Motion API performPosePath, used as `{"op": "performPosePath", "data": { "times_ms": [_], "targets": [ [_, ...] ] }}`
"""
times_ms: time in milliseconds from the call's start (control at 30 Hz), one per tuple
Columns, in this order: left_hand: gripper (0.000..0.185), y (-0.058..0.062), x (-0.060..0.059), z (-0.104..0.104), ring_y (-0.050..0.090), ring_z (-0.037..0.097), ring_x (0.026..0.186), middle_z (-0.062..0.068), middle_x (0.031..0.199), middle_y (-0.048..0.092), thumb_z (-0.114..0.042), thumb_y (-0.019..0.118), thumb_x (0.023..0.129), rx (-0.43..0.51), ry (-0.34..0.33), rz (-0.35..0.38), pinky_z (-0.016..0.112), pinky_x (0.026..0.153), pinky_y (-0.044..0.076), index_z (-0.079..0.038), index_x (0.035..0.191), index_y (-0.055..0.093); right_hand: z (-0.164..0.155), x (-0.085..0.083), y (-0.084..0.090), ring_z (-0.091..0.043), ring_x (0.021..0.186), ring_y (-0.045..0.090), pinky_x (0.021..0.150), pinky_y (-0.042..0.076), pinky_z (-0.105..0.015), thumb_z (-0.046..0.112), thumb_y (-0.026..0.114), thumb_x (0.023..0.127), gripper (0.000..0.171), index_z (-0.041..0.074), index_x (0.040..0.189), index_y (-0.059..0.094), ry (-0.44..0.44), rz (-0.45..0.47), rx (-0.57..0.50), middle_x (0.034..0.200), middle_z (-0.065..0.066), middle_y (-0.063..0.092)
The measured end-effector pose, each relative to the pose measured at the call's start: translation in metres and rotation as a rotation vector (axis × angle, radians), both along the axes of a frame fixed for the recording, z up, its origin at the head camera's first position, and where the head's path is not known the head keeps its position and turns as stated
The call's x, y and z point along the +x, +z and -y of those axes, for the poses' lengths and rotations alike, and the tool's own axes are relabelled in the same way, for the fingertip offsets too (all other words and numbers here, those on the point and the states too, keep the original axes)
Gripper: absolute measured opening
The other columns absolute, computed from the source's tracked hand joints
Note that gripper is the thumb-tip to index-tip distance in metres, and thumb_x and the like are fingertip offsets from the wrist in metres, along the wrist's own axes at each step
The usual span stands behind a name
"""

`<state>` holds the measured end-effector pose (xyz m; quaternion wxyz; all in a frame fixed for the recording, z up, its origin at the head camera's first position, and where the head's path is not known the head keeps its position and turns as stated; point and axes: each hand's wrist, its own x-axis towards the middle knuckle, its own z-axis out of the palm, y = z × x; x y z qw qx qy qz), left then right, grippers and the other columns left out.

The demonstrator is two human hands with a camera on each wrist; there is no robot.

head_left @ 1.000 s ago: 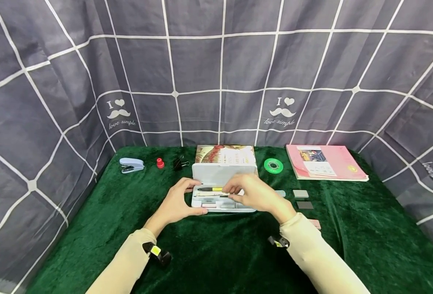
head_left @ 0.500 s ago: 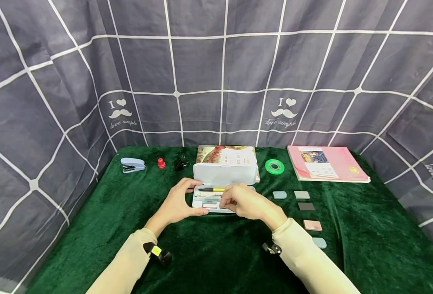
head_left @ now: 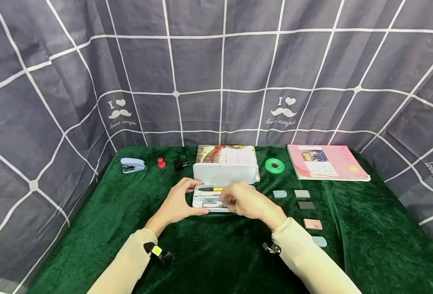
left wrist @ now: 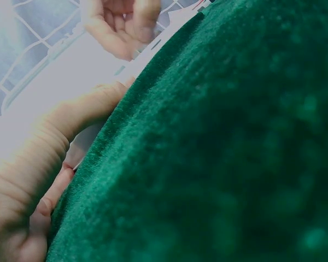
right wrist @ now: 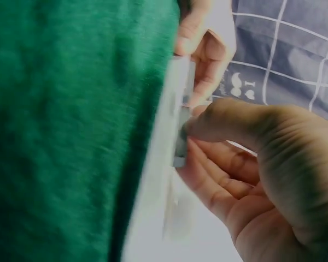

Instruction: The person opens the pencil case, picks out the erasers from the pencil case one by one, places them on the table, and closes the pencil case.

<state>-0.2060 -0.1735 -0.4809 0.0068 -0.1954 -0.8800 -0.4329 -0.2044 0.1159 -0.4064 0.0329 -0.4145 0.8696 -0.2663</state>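
A white pencil case point(head_left: 219, 210) lies in the head view with its lid point(head_left: 221, 174) raised at the back. My left hand point(head_left: 177, 202) grips its left end, thumb at the front edge and fingers behind. Inside, a black and yellow pen point(head_left: 209, 189) and pale pens lie in the rear tray. Over the front compartment, my right hand point(head_left: 249, 202) reaches in from the right. In the right wrist view its thumb and fingers pinch a small grey-green block point(right wrist: 181, 143), right at the case's front part. The right hand hides the case's right end in the head view.
On the right lie a light blue block point(head_left: 280, 194), a whitish block point(head_left: 302, 194), a dark grey one point(head_left: 306, 205), a pink one point(head_left: 313, 224) and a rounded blue piece point(head_left: 319, 241). Behind stand a stapler point(head_left: 133, 165), binder clip point(head_left: 181, 163), green tape point(head_left: 274, 165) and pink book point(head_left: 326, 162).
My right hand has moved from the pens in the rear tray toward the front compartment, uncovering blocks on the right. My left hand has kept its hold on the case.
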Motion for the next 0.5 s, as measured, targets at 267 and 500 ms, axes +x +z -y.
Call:
{"op": "performPosePath", "data": {
  "times_ms": [267,500],
  "targets": [
    [0.085,0.001,0.0,0.0,0.066,0.034,0.137,0.001,0.149,0.059,-0.044,0.105,0.077,0.01,0.005,0.031,0.054,0.117,0.055,-0.021,0.149,0.065,-0.033,0.0,0.033,-0.011,0.084,0.073,0.078,0.067,-0.041,-0.008,0.081,0.084,0.026,0.01,0.102,0.083,-0.075,-0.158,-0.14,0.093,0.002,0.078],
    [0.087,0.001,0.001,0.001,0.066,0.032,0.137,0.0,0.152,0.058,-0.045,0.105,0.077,-0.015,0.012,0.024,0.053,0.117,0.055,-0.021,0.15,0.064,-0.102,0.004,0.042,-0.006,0.084,0.07,0.076,0.063,-0.034,-0.006,0.087,0.086,0.028,0.018,0.101,0.084,-0.236,-0.178,-0.124,0.092,0.01,0.076]
  ]
}}
